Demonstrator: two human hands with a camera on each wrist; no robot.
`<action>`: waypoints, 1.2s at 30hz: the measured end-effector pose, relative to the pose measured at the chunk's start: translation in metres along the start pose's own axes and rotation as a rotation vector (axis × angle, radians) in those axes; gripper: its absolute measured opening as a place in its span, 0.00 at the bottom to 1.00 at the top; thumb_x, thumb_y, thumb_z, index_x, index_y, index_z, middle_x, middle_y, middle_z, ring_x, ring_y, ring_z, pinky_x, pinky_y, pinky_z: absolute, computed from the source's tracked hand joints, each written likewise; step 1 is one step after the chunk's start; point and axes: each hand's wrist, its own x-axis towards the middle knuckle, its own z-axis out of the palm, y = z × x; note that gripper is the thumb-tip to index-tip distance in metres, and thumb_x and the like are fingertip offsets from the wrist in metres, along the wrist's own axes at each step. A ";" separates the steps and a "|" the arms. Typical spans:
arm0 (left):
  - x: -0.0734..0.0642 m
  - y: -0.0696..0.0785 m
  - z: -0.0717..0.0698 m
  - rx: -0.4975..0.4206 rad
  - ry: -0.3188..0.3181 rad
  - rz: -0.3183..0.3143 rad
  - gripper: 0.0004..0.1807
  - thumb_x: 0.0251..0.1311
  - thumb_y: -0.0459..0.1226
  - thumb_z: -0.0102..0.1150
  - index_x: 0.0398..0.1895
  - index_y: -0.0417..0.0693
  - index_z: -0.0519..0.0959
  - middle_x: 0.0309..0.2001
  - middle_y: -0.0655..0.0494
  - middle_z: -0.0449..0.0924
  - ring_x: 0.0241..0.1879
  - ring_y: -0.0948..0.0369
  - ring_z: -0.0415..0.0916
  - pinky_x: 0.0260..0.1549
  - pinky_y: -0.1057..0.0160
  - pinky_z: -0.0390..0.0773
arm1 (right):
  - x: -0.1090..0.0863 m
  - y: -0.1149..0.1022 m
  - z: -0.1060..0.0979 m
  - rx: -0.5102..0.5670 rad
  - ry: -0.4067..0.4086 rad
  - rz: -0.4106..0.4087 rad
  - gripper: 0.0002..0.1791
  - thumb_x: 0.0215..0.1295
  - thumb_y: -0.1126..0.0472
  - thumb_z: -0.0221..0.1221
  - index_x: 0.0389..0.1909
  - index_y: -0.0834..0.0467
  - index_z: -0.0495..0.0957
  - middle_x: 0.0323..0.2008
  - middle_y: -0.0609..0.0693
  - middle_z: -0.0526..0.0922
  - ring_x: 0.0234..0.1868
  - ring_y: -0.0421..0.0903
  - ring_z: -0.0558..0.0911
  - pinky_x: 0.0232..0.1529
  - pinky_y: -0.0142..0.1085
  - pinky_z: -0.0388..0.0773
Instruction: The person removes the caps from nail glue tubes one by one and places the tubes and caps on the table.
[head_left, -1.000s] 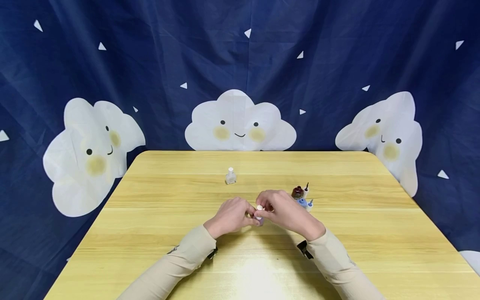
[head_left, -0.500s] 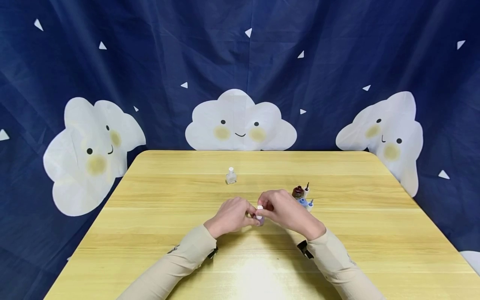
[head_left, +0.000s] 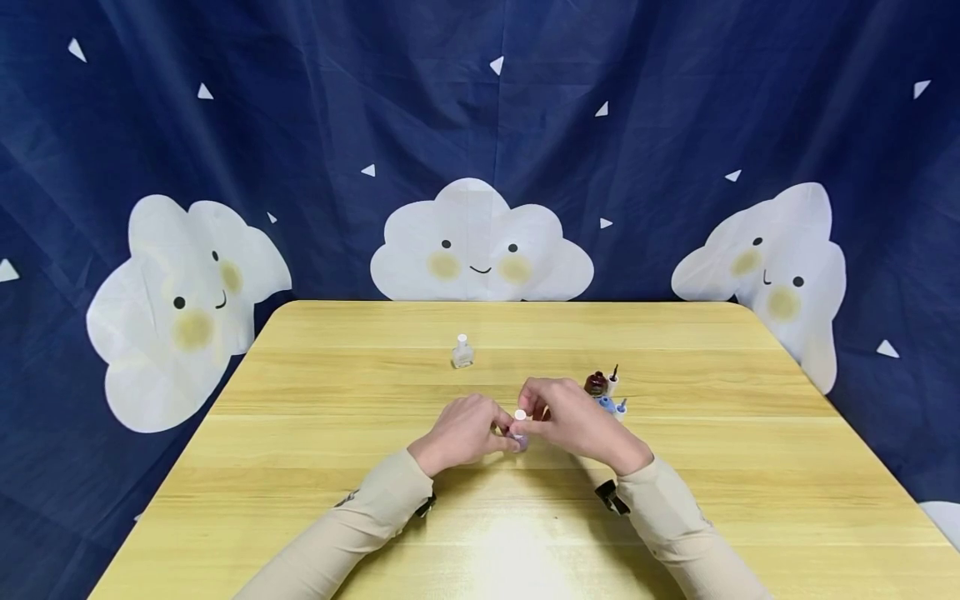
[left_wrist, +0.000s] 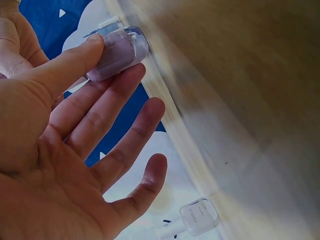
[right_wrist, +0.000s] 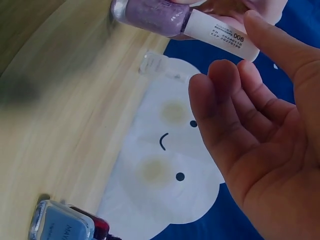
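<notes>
While our left hand (head_left: pixel 465 429) pinches the purple bottle (left_wrist: pixel 117 54), left of the blue bottle (head_left: pixel 605 404), our right hand (head_left: pixel 576 421) is loosely parted, thumb at the cap (right_wrist: pixel 220 37); we judge cap-twisting the step, likely needing fingers closed on it next.

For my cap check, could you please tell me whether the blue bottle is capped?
No, the blue bottle stands uncapped, with a white cap upside down beside it.

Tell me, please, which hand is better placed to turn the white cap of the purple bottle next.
Probably the right hand: its thumb is at the white cap, while the left hand pinches the purple bottle.
</notes>
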 end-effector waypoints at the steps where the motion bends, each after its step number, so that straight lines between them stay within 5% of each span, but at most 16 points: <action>1: 0.000 0.000 0.000 0.000 -0.002 -0.003 0.10 0.58 0.48 0.73 0.41 0.60 0.91 0.20 0.68 0.78 0.17 0.69 0.56 0.18 0.70 0.57 | 0.000 0.000 0.000 0.002 -0.001 0.011 0.11 0.62 0.56 0.72 0.33 0.51 0.78 0.26 0.38 0.82 0.28 0.37 0.80 0.32 0.31 0.78; 23: 0.000 0.000 0.000 0.006 0.002 0.000 0.09 0.57 0.46 0.75 0.40 0.58 0.91 0.27 0.68 0.85 0.19 0.69 0.59 0.20 0.69 0.60 | -0.001 -0.003 -0.003 -0.022 -0.048 -0.001 0.05 0.68 0.61 0.67 0.33 0.51 0.80 0.29 0.38 0.84 0.32 0.33 0.81 0.35 0.30 0.79; 36: -0.001 0.000 0.000 0.006 0.004 0.003 0.06 0.58 0.48 0.73 0.35 0.60 0.91 0.19 0.69 0.76 0.18 0.69 0.56 0.19 0.70 0.58 | -0.001 0.001 0.002 -0.009 -0.034 0.029 0.10 0.64 0.54 0.71 0.32 0.52 0.79 0.27 0.40 0.83 0.28 0.35 0.79 0.31 0.30 0.76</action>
